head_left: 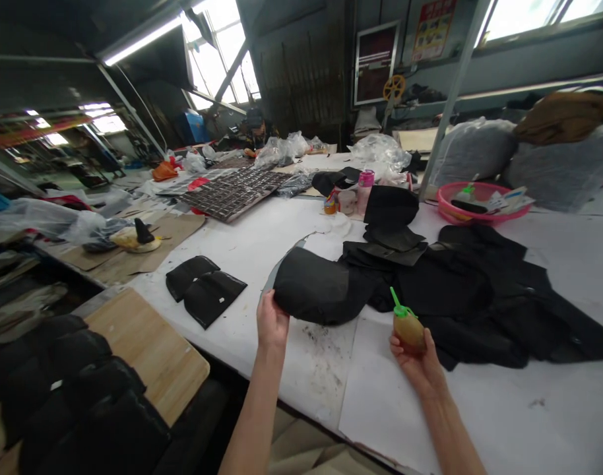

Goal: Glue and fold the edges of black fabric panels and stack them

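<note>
Between the fingers and thumb of my left hand [274, 323] is the near left edge of a black rounded fabric piece [315, 284]. A pale grey edge shows along the left side of that piece. My right hand [420, 359] is wrapped round a squeeze bottle [409, 331] with a green nozzle cap, tilted up to the left and holding a yellow-brown liquid. Behind the bottle, a heap of black fabric pieces [450, 280] spreads to the right. Two black panels [213, 295] lie on the white table [311, 359] left of my left hand.
A pink basin [484, 204] with small items stands at the back right. A pink-lidded jar [365, 188] stands behind the fabric. Further back are a dark gridded panel [235, 190] and clear plastic bags [282, 148]. A wooden board [146, 349] with black pieces is at lower left.
</note>
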Demonstrator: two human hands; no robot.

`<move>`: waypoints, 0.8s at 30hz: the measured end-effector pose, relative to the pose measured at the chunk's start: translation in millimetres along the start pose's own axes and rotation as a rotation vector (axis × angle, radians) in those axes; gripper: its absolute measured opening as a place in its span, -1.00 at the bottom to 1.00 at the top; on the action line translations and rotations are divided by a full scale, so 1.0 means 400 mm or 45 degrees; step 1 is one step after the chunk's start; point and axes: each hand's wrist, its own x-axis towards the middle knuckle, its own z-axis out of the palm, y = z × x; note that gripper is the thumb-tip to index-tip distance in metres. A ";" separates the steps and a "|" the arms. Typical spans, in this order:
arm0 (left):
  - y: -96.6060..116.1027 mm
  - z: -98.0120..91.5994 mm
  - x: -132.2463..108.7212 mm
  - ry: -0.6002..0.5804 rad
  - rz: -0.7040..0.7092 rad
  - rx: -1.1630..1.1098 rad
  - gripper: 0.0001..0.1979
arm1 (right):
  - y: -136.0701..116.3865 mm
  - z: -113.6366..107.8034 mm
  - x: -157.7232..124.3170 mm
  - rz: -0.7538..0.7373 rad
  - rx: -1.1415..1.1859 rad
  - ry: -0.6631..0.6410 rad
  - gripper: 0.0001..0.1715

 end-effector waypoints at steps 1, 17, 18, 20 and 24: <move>0.002 -0.041 -0.029 0.066 -0.026 -0.012 -0.84 | 0.000 0.000 0.000 0.001 -0.005 0.007 -0.33; -0.042 -0.404 -0.439 -0.001 0.245 1.583 -0.58 | 0.012 0.011 0.015 0.035 -0.092 0.016 -0.20; -0.038 -0.403 -0.438 -0.083 0.383 1.729 -0.53 | 0.021 0.019 0.016 0.068 -0.083 0.033 -0.20; -0.033 -0.392 -0.431 -0.284 0.606 1.962 -0.45 | 0.046 0.045 0.020 0.123 -0.056 0.062 -0.25; -0.025 -0.355 -0.405 -0.616 0.787 2.139 -0.55 | 0.115 0.115 0.042 0.197 -0.020 -0.021 -0.37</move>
